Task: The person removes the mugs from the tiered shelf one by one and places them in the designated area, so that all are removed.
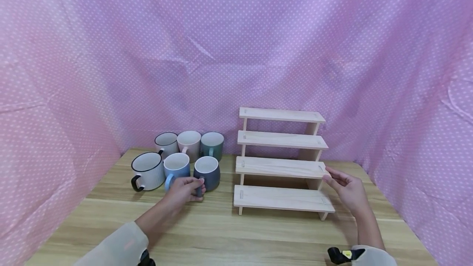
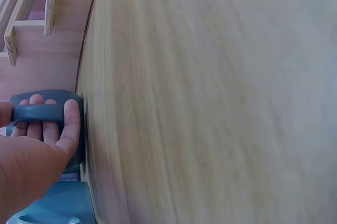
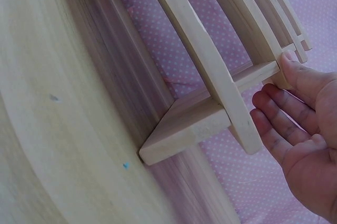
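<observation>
My left hand (image 1: 184,190) grips the handle of a dark grey-blue mug (image 1: 210,175), the front right one of a group standing on the table. In the left wrist view, the fingers pass behind that handle (image 2: 39,112) and the thumb lies at its end. To the right stands a light wooden stepped shelf (image 1: 282,166) with several tiers. At its right side my right hand (image 1: 349,190) pinches the end of the second tier from the bottom. The right wrist view shows the thumb (image 3: 300,74) against the board's edge, the other fingers beside it.
Beside the dark mug are a blue mug (image 1: 177,167) and a white mug with black rim (image 1: 148,171). Behind them stand another black-rimmed mug (image 1: 168,145), a pale pink mug (image 1: 189,145) and a green mug (image 1: 214,147). Dotted pink cloth (image 1: 236,52) surrounds the wooden table (image 1: 229,237).
</observation>
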Available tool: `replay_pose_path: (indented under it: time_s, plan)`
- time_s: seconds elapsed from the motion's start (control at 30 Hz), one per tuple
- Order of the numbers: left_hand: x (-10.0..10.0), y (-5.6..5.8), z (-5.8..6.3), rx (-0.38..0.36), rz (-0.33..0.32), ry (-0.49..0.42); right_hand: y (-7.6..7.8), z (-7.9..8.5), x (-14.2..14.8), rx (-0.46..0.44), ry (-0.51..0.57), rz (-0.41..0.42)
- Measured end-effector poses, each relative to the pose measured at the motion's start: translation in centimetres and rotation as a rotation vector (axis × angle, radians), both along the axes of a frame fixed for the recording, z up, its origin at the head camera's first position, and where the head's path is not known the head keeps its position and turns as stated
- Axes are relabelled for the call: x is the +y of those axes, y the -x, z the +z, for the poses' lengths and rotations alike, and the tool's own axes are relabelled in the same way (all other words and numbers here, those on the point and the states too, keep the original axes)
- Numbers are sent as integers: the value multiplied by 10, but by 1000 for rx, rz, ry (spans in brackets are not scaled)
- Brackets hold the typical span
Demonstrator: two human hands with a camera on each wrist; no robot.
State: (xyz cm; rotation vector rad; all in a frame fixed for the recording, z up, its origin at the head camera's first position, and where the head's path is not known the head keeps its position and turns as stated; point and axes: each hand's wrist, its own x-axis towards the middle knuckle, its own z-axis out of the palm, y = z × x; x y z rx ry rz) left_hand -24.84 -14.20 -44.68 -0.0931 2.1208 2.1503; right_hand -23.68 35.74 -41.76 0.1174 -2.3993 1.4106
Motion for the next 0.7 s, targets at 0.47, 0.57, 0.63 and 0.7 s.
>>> replay_pose_path:
  time_s: [0.47, 0.57, 0.63, 0.7]
  plan:
    - [0, 2, -1, -18, -22, -3, 3, 1, -1, -16, -14, 2]
    - [-1, 1, -1, -23, -18, -1, 2, 1, -3, -17, -13, 3]
    - [-1, 1, 0, -27, -15, 2, 2, 2, -3, -15, -16, 4]
    - [0, 0, 1, -30, -16, 9, 1, 3, -3, -12, -17, 6]
